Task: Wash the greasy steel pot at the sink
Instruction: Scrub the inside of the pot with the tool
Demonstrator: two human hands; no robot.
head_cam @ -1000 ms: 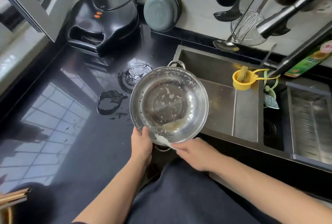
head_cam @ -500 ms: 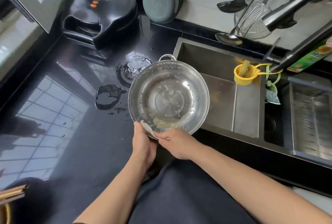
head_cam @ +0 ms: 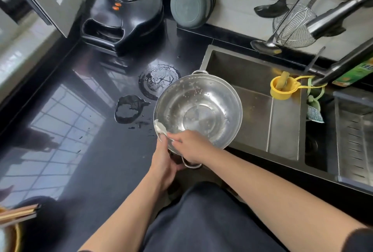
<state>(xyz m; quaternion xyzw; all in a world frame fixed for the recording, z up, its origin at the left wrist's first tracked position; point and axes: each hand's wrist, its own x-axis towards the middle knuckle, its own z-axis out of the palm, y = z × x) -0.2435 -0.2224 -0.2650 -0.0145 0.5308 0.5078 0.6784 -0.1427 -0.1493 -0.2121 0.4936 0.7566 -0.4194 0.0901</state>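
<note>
So, pot (head_cam: pixel 198 110): mid-frame, tilted over the sink's (head_cam: pixel 252 70) left edge
Left hand (head_cam: pixel 164 162): gripped its near rim
Right hand (head_cam: pixel 190 146): pinched a white scrap (head_cam: pixel 160 128) against the rim

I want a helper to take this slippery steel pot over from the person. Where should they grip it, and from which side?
Take the far loop handle, coming from the sink side. The steel pot tilts with that handle uppermost and free, while the left hand holds the near rim beside the near handle and the right hand wipes inside. The greasy wall probably offers poor purchase.
</note>
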